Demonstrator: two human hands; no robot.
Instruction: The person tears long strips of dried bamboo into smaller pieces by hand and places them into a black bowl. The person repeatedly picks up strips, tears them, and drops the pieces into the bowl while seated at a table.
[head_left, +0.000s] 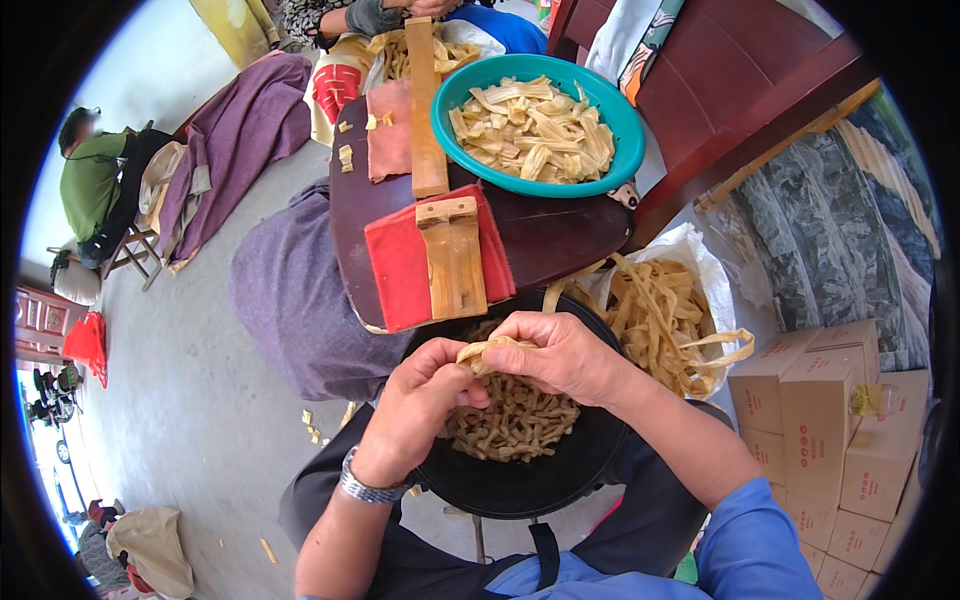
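Between both hands, above a black basin (517, 499), a pale yellow twisted strip (495, 351) is pinched. My left hand (424, 401), with a metal-banded watch on the wrist, grips its left end with thumb and fingers. My right hand (559, 356) closes thumb and fingers on its right part. Many short brown knotted pieces (517, 427) lie in the basin below. Just beyond stands a dark red board (532, 232) with a wooden block (454, 262) on a red cloth (394, 262). A teal plastic basin (637, 150) at its far side holds flat, pale pieces.
At the right, a white sack (724, 292) holds long yellowish strips (652, 315), beside stacked cardboard boxes (821, 420). A dark red chair (712, 97) stands beyond. Another person's hands (431, 7) are at the top. A person in green (94, 172) sits far left.
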